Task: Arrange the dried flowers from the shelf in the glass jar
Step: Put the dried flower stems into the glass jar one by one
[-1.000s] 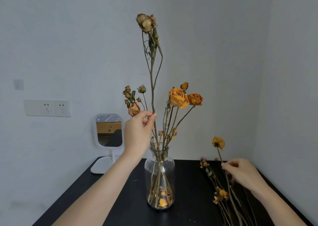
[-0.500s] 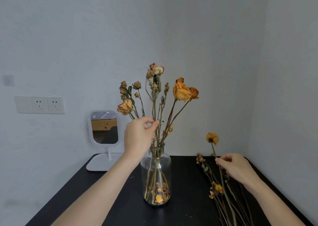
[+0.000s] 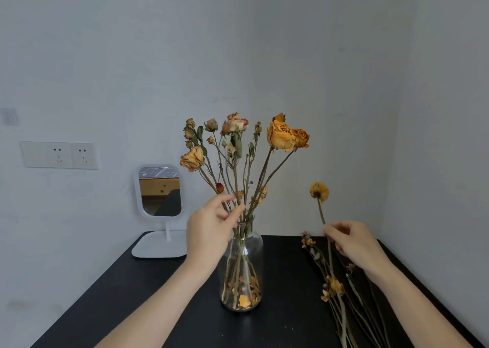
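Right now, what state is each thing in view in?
Glass jar: upright on the black table, holding dried stems.
Jarred flowers: standing, fanned out.
Yellow flower: raised upright, outside the jar.
Left hand: fingers open beside the stems, gripping nothing.
Right hand: pinches the yellow flower's stem.
Loose flowers: lying flat on the table.
Mirror: upright.
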